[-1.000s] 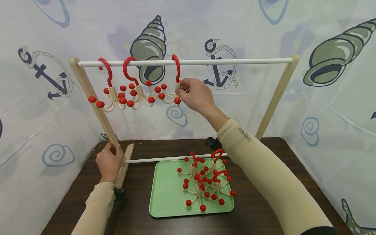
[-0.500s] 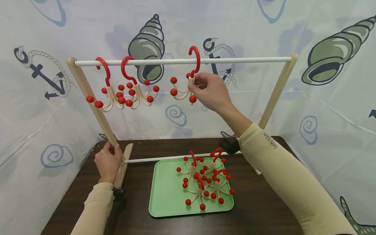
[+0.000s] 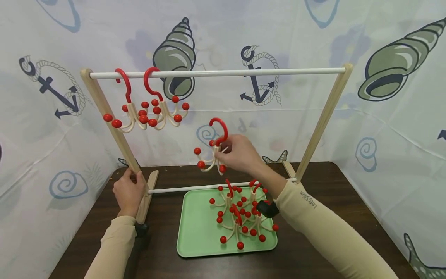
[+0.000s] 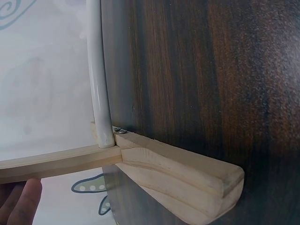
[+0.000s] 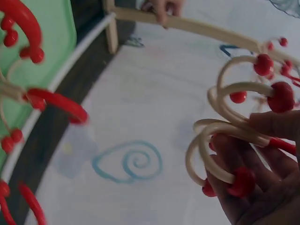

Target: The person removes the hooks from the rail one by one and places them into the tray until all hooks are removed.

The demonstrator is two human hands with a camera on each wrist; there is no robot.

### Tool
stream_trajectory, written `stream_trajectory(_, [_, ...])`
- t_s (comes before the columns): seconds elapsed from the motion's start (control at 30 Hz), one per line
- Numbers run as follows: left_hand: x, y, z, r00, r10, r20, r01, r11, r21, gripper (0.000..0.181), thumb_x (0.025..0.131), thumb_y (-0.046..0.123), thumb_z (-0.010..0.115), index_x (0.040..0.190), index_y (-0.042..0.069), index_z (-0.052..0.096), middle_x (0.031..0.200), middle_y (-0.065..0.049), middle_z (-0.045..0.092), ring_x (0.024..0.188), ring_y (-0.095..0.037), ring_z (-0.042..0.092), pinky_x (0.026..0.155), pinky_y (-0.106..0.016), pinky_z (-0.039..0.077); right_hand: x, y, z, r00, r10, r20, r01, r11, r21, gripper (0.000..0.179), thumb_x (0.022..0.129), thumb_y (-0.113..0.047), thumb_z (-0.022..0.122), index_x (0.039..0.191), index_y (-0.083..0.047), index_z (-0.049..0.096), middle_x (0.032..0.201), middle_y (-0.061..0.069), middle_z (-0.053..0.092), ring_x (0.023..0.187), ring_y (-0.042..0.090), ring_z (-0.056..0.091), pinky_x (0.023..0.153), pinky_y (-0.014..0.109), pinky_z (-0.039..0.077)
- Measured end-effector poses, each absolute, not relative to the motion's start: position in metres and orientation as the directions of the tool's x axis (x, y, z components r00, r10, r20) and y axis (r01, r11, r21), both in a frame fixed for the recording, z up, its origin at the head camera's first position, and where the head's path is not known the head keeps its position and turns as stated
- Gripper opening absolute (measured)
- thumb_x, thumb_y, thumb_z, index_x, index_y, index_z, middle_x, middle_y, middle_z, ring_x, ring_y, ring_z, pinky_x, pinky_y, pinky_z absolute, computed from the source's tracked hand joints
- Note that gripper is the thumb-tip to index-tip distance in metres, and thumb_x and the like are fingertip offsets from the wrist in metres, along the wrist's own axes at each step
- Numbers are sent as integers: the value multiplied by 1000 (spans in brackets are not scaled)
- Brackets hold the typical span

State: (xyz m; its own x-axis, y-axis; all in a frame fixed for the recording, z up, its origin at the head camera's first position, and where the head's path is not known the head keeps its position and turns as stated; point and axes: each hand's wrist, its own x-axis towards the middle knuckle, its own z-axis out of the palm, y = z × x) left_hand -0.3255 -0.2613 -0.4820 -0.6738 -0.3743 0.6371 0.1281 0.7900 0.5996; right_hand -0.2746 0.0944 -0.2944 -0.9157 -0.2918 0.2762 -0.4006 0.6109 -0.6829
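My right hand [image 3: 240,155] pinches a multi-armed hanger [image 3: 216,149] by its cream stem. It has a red hook on top and red balls on its curved arms, and is below the rack's upper white rail [image 3: 244,73]. In the right wrist view, thumb and fingers close around the hanger's stem [image 5: 239,133]. My left hand [image 3: 129,192] grips the lower part of the rack's left wooden post [image 3: 113,130]; the left wrist view shows only some fingers [image 4: 28,201] under the post. Two similar hangers [image 3: 130,110] hang at the rail's left end.
A green tray [image 3: 195,232] on the dark wooden table [image 3: 306,240] holds several more red-hooked hangers [image 3: 237,223]. The rack's lower white rail [image 3: 177,190] crosses behind the tray. At the right stands the other wooden post [image 3: 324,120]. A patterned cloth hangs behind.
The right hand has lifted the third hanger off the upper rail, moved it right, then lowered it below the rail toward the tray. The left hand stays on the post.
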Motion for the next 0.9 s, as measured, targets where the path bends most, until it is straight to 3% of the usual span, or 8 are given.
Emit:
stream_trajectory(0.23, [-324,-260,-483,-681,-367,634,139,785,604,20,93,17,63,95,-2,67,78,-21,69,73,-44,64,72,-61,44,-272,60,-349,-928,-353,122,-350,709,-612,1,87,-17,66,87,-16,67,66,-8,62,62,9,56,61,28,45])
stream_trajectory(0.4, [-325,-260,-483,-682,-363,635,142,786,602,20,93,17,63,97,-2,67,78,-21,69,73,-44,64,73,-61,44,-275,41,-378,-949,-307,76,-292,758,-583,7,88,-16,65,82,-18,65,59,-6,55,56,12,46,55,27,39])
stream_trajectory(0.47, [-325,-261,-484,-678,-367,637,141,785,603,20,93,17,64,96,-2,67,78,-21,69,73,-44,64,72,-61,44,-277,34,-387,-953,-292,79,-282,762,-582,5,88,-15,65,87,-18,69,64,-6,60,55,12,46,53,26,38])
stream_trajectory(0.63, [-326,-262,-484,-675,-372,637,138,785,604,20,93,18,64,96,-2,67,79,-21,69,73,-44,64,72,-61,44,-281,24,-403,-955,-287,77,-276,760,-588,22,89,-8,63,104,-20,76,84,-8,71,53,11,47,48,24,35])
stream_trajectory(0.9, [-326,-261,-483,-669,-372,644,144,784,603,20,92,17,64,96,-2,67,78,-21,69,72,-43,64,72,-61,44,-283,16,-423,-955,-296,-19,-223,762,-608,28,86,4,60,105,-11,74,96,4,70,60,17,49,46,27,35])
